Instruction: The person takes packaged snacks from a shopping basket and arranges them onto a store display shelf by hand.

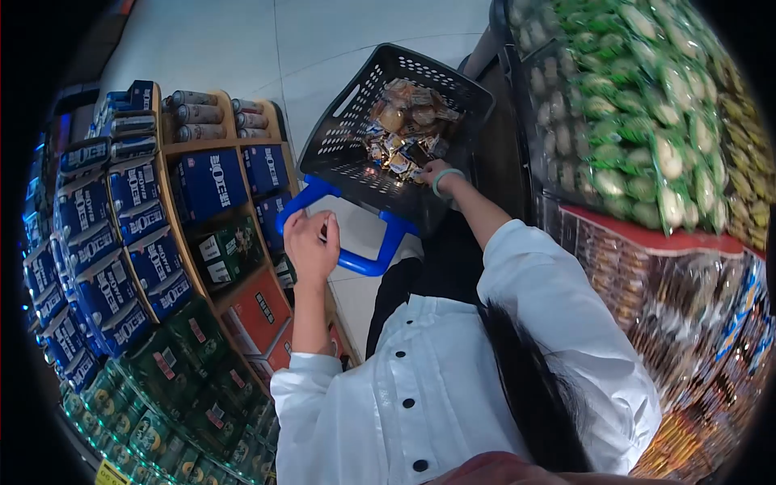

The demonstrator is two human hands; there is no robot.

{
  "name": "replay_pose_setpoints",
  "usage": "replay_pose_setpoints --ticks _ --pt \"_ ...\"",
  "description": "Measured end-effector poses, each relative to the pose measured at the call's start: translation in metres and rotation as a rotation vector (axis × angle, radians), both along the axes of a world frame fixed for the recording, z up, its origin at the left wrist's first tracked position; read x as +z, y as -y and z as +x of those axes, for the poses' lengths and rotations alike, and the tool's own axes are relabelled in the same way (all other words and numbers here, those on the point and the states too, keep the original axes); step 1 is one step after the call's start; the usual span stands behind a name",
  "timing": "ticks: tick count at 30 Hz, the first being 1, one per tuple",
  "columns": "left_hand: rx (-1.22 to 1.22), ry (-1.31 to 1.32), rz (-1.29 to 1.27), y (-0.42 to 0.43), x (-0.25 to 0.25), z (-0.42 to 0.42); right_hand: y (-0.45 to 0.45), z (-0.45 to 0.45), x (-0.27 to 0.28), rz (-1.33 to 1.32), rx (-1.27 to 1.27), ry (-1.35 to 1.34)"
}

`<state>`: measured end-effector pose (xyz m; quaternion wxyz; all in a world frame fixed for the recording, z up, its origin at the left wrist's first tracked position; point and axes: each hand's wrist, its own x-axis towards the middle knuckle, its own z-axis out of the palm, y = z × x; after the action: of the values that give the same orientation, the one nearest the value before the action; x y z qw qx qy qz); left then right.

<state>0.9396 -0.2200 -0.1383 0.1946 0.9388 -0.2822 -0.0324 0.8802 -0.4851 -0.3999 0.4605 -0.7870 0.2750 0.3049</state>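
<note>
A dark perforated shopping basket [343, 145] with a blue handle [360, 263] is in front of me. Several clear-wrapped brownish food packs [408, 109] lie inside it, with small shiny packets [396, 158] nearer to me. My right hand [439, 175], wearing a pale band at the wrist, reaches into the basket. Its fingers are closed at the edge of the small packets and seem to pinch one. My left hand [311, 246] is over the left corner of the blue handle, fingers curled toward the thumb. What lies inside that curl is hidden.
Shelves on the left hold blue drink cartons [214, 182], green can packs [198, 339] and an orange-red box [259, 311]. Green-wrapped packs [638, 153] fill a display at the right, above hanging snack packets [687, 323]. Pale floor tiles [323, 36] stretch beyond the basket.
</note>
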Motion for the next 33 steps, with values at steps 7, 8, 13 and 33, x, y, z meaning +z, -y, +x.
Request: replay_pose_setpoints --ticks 7,8,13,33 --pt "-0.019 -0.017 -0.036 -0.001 0.009 0.028 0.015 0.058 -0.083 -0.033 0.181 -0.185" --pt "-0.038 -0.04 -0.025 -0.006 0.004 0.042 0.017 0.076 -0.107 -0.107 0.201 -0.154" --pt "-0.041 -0.133 0.027 -0.02 0.002 0.059 0.014 0.135 -0.149 -0.347 0.352 0.014" --pt "0.116 -0.002 -0.034 -0.025 -0.019 0.055 -0.012 0.204 -0.247 -0.881 1.24 0.412"
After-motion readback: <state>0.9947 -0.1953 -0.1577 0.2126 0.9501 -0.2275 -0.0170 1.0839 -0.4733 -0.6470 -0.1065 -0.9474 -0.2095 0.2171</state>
